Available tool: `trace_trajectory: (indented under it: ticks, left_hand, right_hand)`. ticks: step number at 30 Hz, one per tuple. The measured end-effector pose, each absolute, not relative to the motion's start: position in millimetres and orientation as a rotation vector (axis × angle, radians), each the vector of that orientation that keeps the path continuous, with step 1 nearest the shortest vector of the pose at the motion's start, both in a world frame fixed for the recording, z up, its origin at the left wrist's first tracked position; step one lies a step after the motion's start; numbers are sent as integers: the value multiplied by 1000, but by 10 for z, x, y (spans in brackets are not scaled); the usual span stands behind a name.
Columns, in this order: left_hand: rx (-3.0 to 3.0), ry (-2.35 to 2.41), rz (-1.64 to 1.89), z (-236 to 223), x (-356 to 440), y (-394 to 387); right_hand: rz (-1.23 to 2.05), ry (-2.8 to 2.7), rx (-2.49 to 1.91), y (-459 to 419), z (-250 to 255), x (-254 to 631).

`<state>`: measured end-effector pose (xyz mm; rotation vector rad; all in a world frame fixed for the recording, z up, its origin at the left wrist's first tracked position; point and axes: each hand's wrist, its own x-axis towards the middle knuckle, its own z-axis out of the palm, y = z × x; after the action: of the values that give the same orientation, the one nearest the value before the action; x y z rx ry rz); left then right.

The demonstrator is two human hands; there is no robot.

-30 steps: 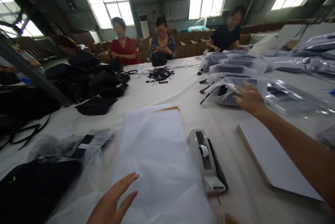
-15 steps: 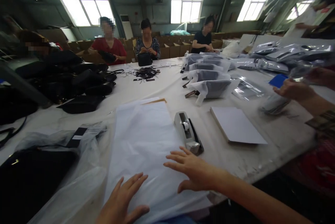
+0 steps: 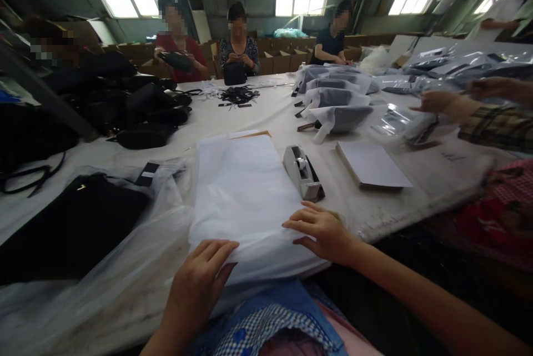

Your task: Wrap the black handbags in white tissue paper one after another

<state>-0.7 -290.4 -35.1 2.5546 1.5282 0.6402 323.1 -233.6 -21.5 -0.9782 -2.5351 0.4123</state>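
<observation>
A stack of thin white sheets point(image 3: 237, 184) lies in front of me, its near part wrinkled. My left hand point(image 3: 204, 275) is at the near left of the stack, fingers together and thumb closed toward them on the top sheet. At the near right, my right hand point(image 3: 320, 231) has its fingers bent over the same sheet, the thumb close below them. A crease runs across the sheet between both hands. Beside the stack, just beyond my right hand, stands a grey tape dispenser point(image 3: 303, 173).
On the left, a black bag point(image 3: 79, 222) lies on clear plastic. Farther off are piled black bags point(image 3: 145, 134) and wrapped bags point(image 3: 339, 117). White boards point(image 3: 375, 164) lie to the right, near a co-worker's hand point(image 3: 445, 103). Other people sit across the table point(image 3: 266, 114).
My right hand has come back from the wrapped bags to the near right of the white stack. My left hand has closed at the sheet's near left. The view has tilted down.
</observation>
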Motion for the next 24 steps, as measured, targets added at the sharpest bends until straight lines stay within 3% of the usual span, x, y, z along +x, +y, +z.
trace_trajectory:
  ticks: [11,17,21,24]
  left_hand:
    - [2519,1505,383,-581,73,-3544]
    - [2095,1209,91,-132,70,-3586]
    - [1977,1194,220,147,154,-3260]
    - [2195,1351,413,51,268,-2684]
  right_hand:
    - [182,-2635,-935,-2987,-563,3369]
    - [90,-2415,-960,-3088,-721,3302]
    - [18,-2456,-914,-3123,-833,3263]
    - [-58,-2493,-908,-3130,-902,3294]
